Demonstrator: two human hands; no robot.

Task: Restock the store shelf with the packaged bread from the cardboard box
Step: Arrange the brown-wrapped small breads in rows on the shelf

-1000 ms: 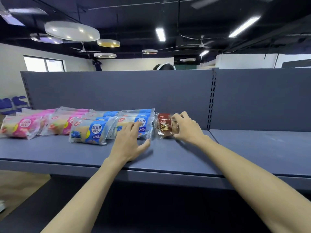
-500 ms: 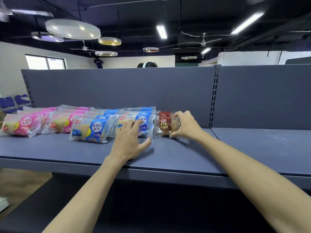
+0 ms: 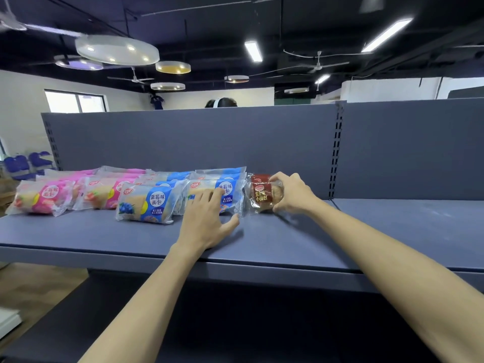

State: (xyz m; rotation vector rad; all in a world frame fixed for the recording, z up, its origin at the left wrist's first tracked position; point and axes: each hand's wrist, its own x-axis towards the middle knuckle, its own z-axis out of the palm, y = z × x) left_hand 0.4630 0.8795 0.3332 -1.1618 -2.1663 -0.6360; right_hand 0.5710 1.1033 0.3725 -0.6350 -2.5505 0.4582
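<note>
Right hand curled its fingers and thumb round the right end of a small brown bread pack, which sat on the shelf towards its back edge, just beside the row of blue packs. Left hand lay spread and flat, fingertips pressing the nearest blue bread pack at that row's right end, with the thumb stretched out over the shelf surface.

By my judgement the step in hand was seating the brown pack into line: one hand steadied the blue neighbour while the other nudged the new pack up against it. The next move seemed to call for letting go without dragging the slippery wrapper askew, then drawing both hands back over the front edge to fetch more bread.

Another blue pack lay nearer the front edge, out of line with its row. Pink bread packs filled the left end of the shelf. To the right of the brown pack, the shelf held nothing as far as the upright, and likewise on the next section. No cardboard box was in view, so what remained in it could not be told.
</note>
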